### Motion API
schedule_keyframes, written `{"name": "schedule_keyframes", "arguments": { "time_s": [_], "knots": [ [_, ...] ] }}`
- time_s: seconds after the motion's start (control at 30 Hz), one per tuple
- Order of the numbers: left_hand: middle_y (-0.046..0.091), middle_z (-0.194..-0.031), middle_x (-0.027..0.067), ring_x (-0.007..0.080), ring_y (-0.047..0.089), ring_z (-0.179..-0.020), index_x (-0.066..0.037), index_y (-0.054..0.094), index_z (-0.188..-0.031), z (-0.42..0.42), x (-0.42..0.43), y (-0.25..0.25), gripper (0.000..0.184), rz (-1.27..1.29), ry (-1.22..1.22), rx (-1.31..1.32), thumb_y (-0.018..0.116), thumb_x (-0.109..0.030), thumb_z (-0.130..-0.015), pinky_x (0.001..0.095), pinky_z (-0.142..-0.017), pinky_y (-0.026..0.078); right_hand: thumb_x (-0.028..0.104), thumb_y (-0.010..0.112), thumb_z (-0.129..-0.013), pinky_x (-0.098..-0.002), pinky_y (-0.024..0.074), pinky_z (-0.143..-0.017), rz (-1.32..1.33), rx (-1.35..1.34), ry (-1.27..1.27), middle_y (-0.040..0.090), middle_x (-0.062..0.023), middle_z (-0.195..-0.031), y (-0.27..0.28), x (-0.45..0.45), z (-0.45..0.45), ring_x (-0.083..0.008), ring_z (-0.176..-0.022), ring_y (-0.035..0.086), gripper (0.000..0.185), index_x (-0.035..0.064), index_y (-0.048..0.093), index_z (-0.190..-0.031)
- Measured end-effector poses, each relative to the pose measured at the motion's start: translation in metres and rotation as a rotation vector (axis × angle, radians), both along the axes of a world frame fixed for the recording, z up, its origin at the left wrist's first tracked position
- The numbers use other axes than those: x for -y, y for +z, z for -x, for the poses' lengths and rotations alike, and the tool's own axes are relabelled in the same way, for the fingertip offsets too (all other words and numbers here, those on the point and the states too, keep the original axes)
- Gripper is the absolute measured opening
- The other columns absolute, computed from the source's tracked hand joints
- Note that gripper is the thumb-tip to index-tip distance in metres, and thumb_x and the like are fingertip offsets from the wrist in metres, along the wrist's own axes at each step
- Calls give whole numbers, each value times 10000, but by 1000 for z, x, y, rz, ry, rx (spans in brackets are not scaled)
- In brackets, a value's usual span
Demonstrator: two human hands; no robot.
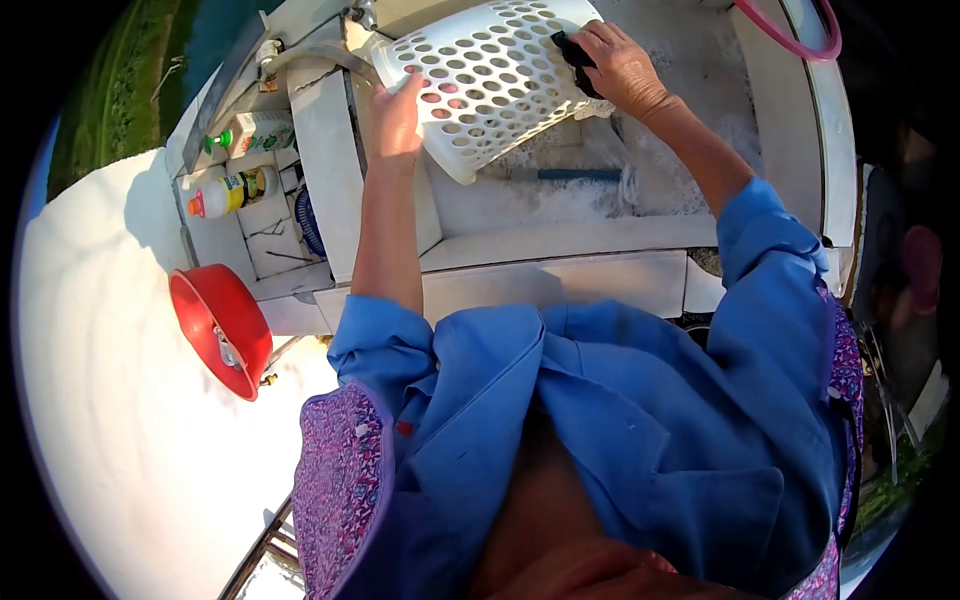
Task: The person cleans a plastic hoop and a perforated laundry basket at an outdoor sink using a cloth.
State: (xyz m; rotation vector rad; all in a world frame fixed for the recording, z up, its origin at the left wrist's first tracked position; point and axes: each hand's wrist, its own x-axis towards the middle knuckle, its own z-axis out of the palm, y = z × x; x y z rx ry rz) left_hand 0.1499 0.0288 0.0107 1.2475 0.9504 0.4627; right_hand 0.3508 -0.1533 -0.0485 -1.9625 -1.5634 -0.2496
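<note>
A white plastic basket (pixel 490 60) full of round holes is held tilted on its side over a tiled sink (pixel 555 242). My left hand (pixel 396 115) grips the basket's left rim, and some of its fingers show pink through the holes. At the basket's right end, my right hand (pixel 622 72) presses a black cloth (pixel 577 62) against the outside. Below, soapy water (pixel 690 150) with foam covers the sink's bottom. A thin blue stick-like thing (pixel 580 174) lies in the water under the basket.
On the left tiled ledge lie a yellow-labelled bottle (pixel 235 192) and a green-capped bottle (pixel 255 134). A red basin (pixel 225 330) stands lower left. A pale hose (pixel 320 55) bends near the sink's back left. A pink ring-shaped rim (pixel 832 35) shows at the upper right.
</note>
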Motion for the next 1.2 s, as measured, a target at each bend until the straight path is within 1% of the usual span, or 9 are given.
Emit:
{"name": "schedule_keyframes", "arguments": {
  "time_s": [0.2, 0.27, 0.33, 0.47, 0.7, 0.8, 0.9, 1.0, 1.2],
  "knots": [
    [521, -815, 68, 148, 529, -663, -10, 476, -967, -7, -2, 4, 166, -16, -30, 10, 492, -62, -810, 263, -476, 461, 35, 622, -635, -336, 451, -774, 163, -187, -229, 521, -54, -940, 5, 38, -24, -250, -916, 510, 351, 91, 539, -972],
    [503, -824, 98, 157, 535, -603, -9, 422, -941, -5, -6, -2, 174, -3, -19, 44, 493, -43, -786, 266, -389, 444, 35, 628, -632, -330, 453, -783, -10, -265, -108, 536, -41, -935, 31, 11, -2, -241, -929, 506, 363, 106, 555, -980],
    [507, -815, 100, 158, 536, -600, -8, 413, -948, -6, -5, 2, 182, -14, -36, 26, 495, -42, -789, 269, -393, 451, 43, 639, -622, -318, 457, -792, -134, -124, -8, 547, -27, -936, 44, -19, 20, -229, -940, 500, 383, 122, 566, -989],
    [514, -805, 100, 155, 537, -604, -11, 424, -949, -5, -4, 2, 183, 0, -53, 49, 502, -46, -787, 270, -407, 457, 36, 647, -601, -312, 455, -811, -75, -62, 41, 541, -23, -957, 22, -33, 24, -227, -941, 498, 432, 130, 552, -1012],
    [543, -821, 72, 139, 557, -641, 1, 485, -971, -3, -3, -3, 195, -16, -11, 30, 515, -89, -801, 252, -462, 463, 26, 602, -622, -337, 462, -759, 112, -84, -170, 549, -40, -921, 1, 29, -25, -241, -887, 525, 340, 103, 566, -952],
    [538, -806, 68, 138, 551, -640, 2, 491, -963, -4, -2, 0, 180, -55, -23, 9, 508, -82, -805, 253, -455, 462, 23, 583, -645, -329, 468, -732, -13, -295, -244, 550, -52, -908, 18, 15, -19, -249, -845, 542, 313, 99, 567, -948],
    [510, -838, 111, 159, 538, -620, -7, 414, -973, -2, -3, -3, 207, -4, -42, 50, 489, -47, -784, 272, -407, 456, 20, 624, -627, -318, 459, -776, -96, -247, -37, 548, -50, -932, 38, -22, 14, -241, -892, 530, 352, 99, 572, -966],
    [503, -833, 109, 159, 535, -616, -13, 419, -958, -3, -4, 0, 189, -12, -46, 25, 485, -40, -783, 274, -401, 448, 36, 646, -624, -320, 460, -795, -32, -131, 8, 541, -25, -957, 27, -35, 30, -237, -926, 522, 377, 134, 572, -981],
    [530, -822, 81, 153, 546, -626, -23, 467, -957, -1, 2, 3, 141, -9, 11, 38, 480, -54, -819, 269, -450, 454, 25, 591, -640, -351, 447, -772, 91, -120, -258, 525, -44, -937, -22, 42, -39, -262, -919, 514, 383, 135, 549, -1004]
  ]
}}
